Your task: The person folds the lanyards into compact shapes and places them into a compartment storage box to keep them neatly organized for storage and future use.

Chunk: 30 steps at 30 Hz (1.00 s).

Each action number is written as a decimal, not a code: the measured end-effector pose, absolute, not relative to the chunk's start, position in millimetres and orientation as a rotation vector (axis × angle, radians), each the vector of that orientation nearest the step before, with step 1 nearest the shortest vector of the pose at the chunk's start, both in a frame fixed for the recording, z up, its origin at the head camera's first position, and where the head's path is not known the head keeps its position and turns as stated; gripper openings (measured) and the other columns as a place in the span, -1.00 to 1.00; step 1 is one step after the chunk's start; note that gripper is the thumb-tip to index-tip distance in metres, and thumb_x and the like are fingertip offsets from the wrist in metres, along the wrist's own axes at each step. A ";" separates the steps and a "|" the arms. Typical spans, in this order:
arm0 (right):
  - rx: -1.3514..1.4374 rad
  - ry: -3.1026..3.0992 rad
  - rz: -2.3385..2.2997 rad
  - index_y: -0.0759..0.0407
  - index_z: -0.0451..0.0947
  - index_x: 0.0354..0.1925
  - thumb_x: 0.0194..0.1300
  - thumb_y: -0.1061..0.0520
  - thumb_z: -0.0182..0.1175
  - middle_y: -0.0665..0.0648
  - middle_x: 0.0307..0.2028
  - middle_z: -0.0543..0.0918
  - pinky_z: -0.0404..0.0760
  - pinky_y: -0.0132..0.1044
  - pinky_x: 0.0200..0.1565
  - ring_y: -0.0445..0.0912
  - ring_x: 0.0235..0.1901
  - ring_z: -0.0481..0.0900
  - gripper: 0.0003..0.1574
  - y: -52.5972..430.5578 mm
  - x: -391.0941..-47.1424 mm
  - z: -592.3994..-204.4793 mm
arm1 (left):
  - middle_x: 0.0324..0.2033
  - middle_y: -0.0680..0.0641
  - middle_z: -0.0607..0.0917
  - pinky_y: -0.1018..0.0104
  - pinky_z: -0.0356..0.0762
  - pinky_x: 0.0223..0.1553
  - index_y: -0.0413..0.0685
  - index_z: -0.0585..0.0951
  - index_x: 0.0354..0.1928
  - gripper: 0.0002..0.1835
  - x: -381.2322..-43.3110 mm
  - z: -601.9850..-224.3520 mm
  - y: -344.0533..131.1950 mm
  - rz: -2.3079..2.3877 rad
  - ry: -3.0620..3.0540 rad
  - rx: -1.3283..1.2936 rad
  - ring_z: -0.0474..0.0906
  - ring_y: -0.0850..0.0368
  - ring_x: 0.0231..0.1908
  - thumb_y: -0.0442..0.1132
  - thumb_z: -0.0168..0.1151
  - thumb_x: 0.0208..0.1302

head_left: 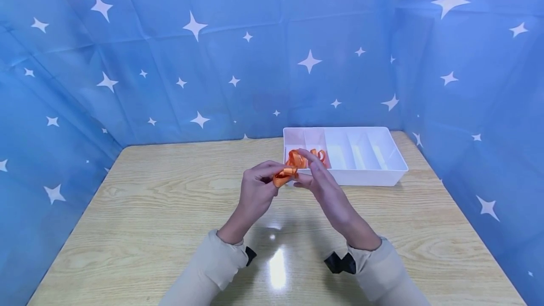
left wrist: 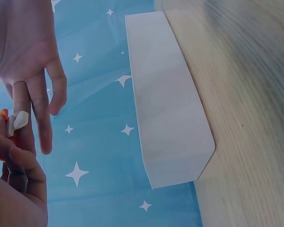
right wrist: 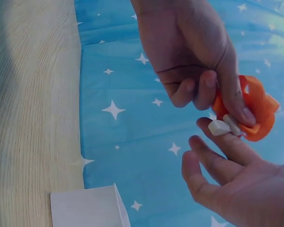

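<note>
My left hand (head_left: 258, 188) pinches an orange ribbon bow (head_left: 284, 177) between thumb and fingers, in front of the white tray. Its loops (right wrist: 262, 111) fan out past the thumb in the right wrist view. A small white piece (right wrist: 219, 127) sticks out at the bow's base, beside my left thumb. My right hand (head_left: 329, 197) is held up facing it, fingers extended, with fingertips right at the ribbon and the white piece. In the left wrist view the bow is mostly hidden behind the left fingers (left wrist: 26, 170).
A white divided tray (head_left: 369, 177) stands at the back right of the wooden table (head_left: 178, 207). Orange ribbon loops (head_left: 319, 156) lie in one of its left compartments, partly behind my right fingers. A blue cloth with white stars (head_left: 238, 60) hangs around the table.
</note>
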State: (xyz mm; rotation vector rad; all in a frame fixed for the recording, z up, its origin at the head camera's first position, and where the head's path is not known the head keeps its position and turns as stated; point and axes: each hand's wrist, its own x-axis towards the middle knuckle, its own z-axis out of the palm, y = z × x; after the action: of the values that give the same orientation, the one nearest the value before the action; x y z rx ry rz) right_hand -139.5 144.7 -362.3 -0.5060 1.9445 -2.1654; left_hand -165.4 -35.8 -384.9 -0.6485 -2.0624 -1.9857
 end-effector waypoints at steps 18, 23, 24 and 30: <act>-0.403 2.379 -2.144 0.18 0.17 0.44 0.63 -0.19 -0.39 0.24 0.18 0.60 0.45 -0.26 0.17 -0.10 0.23 0.48 -0.32 192.0 -157.7 -367.3 | -0.48 -0.14 0.68 0.39 0.52 -0.43 -0.27 0.76 -0.13 -0.78 -182.8 -365.8 -28.7 -2.152 -2.303 -0.563 0.48 0.14 -0.60 -0.34 0.44 0.19; -0.321 2.563 -2.178 0.22 0.26 0.38 0.64 -0.13 -0.31 0.22 0.17 0.59 0.43 -0.36 0.16 -0.19 0.20 0.48 -0.38 214.3 -167.6 -374.3 | -0.46 -0.08 0.68 0.40 0.49 -0.47 -0.30 0.76 -0.16 -0.80 -190.4 -366.1 -22.0 -2.220 -2.320 -0.522 0.47 0.15 -0.58 -0.35 0.44 0.19; -0.304 2.613 -2.169 0.24 0.27 0.37 0.64 -0.10 -0.30 0.23 0.16 0.57 0.41 -0.39 0.15 -0.18 0.20 0.47 -0.40 218.2 -169.6 -376.3 | -0.46 -0.08 0.68 0.40 0.48 -0.48 -0.30 0.76 -0.17 -0.81 -192.0 -366.0 -20.4 -2.235 -2.322 -0.507 0.48 0.15 -0.58 -0.35 0.43 0.20; -0.235 2.845 -2.052 0.37 0.23 0.37 0.64 0.07 -0.26 0.31 0.21 0.44 0.29 -0.55 0.23 0.03 0.29 0.34 -0.46 238.1 -180.9 -389.1 | -0.47 -0.06 0.65 0.41 0.41 -0.50 -0.27 0.76 -0.17 -0.83 -200.9 -364.4 -9.0 -2.261 -2.366 -0.416 0.47 0.17 -0.61 -0.33 0.42 0.22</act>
State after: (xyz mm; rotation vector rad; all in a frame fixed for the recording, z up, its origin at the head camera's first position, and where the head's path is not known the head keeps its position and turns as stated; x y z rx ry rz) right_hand -180.9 238.1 -389.1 -0.2353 2.8449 -2.0519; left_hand -200.9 -9.0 -364.4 -0.4162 -2.3661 -2.2609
